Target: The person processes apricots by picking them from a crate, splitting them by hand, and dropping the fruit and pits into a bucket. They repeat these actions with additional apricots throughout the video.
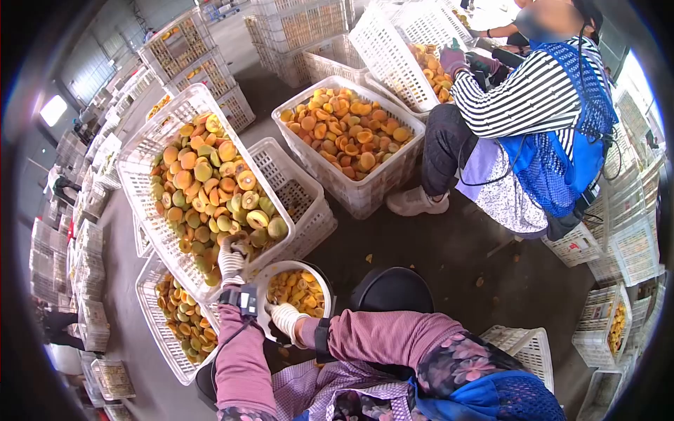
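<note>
My left hand (232, 259), in a white knitted glove, reaches over the lower edge of a tilted white crate (128, 168) full of halved apricots (203, 186). Its fingers lie among the fruit and are partly hidden, so its grip is unclear. My right hand (286, 321), in a similar glove, is at the left rim of a round white bucket (327, 286) that holds orange apricot pieces (298, 289). What its fingers hold, if anything, cannot be made out.
Another crate (151, 309) of apricots is at the lower left. A full crate (365, 193) stands ahead. A co-worker (519, 105) in a striped top sits at the right beside a tilted crate (390, 56). Crate stacks (302, 35) rise behind; a black round stool (393, 289) is near my knees.
</note>
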A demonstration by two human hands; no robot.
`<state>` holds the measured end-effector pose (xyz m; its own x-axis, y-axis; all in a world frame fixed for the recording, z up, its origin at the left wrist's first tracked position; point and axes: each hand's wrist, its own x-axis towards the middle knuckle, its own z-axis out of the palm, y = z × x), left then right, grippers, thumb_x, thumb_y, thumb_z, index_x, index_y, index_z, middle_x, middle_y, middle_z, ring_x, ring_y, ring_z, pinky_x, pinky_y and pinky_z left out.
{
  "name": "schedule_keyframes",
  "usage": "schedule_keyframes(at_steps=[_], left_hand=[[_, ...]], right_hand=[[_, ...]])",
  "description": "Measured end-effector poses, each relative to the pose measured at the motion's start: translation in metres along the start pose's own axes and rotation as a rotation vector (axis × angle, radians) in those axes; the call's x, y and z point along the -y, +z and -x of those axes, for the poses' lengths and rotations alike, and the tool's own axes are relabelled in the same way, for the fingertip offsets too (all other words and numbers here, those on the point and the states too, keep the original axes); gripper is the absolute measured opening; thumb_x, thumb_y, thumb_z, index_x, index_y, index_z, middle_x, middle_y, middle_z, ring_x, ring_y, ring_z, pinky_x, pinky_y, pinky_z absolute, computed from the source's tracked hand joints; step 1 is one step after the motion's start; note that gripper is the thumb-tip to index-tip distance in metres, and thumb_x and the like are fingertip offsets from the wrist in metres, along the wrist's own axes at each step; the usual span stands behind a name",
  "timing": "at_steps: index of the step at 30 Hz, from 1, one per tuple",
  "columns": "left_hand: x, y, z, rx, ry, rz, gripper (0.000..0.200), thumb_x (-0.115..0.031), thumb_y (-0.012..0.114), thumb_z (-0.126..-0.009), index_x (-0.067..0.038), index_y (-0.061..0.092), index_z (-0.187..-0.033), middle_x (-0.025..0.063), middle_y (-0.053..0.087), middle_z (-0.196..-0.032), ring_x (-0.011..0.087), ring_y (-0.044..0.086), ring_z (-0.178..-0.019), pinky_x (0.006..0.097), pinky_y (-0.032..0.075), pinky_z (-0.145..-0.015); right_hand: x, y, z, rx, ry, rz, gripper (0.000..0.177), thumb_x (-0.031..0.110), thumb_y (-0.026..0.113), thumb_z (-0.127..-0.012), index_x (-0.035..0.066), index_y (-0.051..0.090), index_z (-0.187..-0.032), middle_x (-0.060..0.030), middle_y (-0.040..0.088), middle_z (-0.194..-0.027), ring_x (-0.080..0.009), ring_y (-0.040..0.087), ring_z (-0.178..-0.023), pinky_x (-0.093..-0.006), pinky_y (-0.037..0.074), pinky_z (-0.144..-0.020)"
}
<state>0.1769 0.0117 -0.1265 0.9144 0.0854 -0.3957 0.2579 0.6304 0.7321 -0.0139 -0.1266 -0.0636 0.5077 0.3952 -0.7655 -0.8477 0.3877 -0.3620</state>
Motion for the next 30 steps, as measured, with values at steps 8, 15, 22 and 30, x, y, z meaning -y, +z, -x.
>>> schedule_keyframes(at_steps=[8,15,22,30], left_hand=[[-0.021,-0.005,0.136,0.169,0.943,-1.639,0.024,-0.02,0.045,-0.093,-0.006,0.053,-0.111,0.0068,0.057,-0.102,0.0218,0.056,-0.09,0.0332,0.045,-0.081],[0.02,0.017,0.2,0.29,0.46,-0.156,0.044,-0.029,0.041,-0.095,-0.001,0.037,-0.129,0.0134,0.054,-0.113,0.0235,0.055,-0.099,0.0335,0.044,-0.089],[0.009,0.028,0.215,0.08,0.831,-0.832,0.042,-0.024,0.038,-0.093,0.001,0.037,-0.127,0.0138,0.055,-0.11,0.0224,0.055,-0.1,0.0324,0.042,-0.092],[-0.004,0.044,0.22,-0.147,0.382,-0.23,0.025,-0.032,0.046,-0.094,-0.009,0.055,-0.098,0.0016,0.056,-0.086,0.0109,0.054,-0.076,0.0237,0.045,-0.068]], right_hand=[[0.029,0.013,0.052,0.087,-0.481,0.175,0.035,0.033,0.049,-0.09,0.006,0.049,-0.111,-0.0092,0.059,-0.076,-0.0201,0.054,-0.062,-0.0346,0.046,-0.056],[0.007,0.008,0.022,0.04,-0.875,0.778,0.044,0.029,0.052,-0.089,-0.003,0.046,-0.119,-0.0185,0.06,-0.095,-0.0281,0.056,-0.085,-0.0328,0.044,-0.075],[0.018,0.01,0.04,-0.131,-0.83,1.111,0.044,0.038,0.044,-0.09,-0.002,0.046,-0.108,-0.0284,0.06,-0.083,-0.0422,0.059,-0.082,-0.0464,0.046,-0.072],[0.024,0.015,0.047,-0.067,-0.819,1.332,0.043,0.037,0.042,-0.09,-0.002,0.045,-0.106,-0.0267,0.06,-0.076,-0.0422,0.06,-0.076,-0.048,0.047,-0.068]])
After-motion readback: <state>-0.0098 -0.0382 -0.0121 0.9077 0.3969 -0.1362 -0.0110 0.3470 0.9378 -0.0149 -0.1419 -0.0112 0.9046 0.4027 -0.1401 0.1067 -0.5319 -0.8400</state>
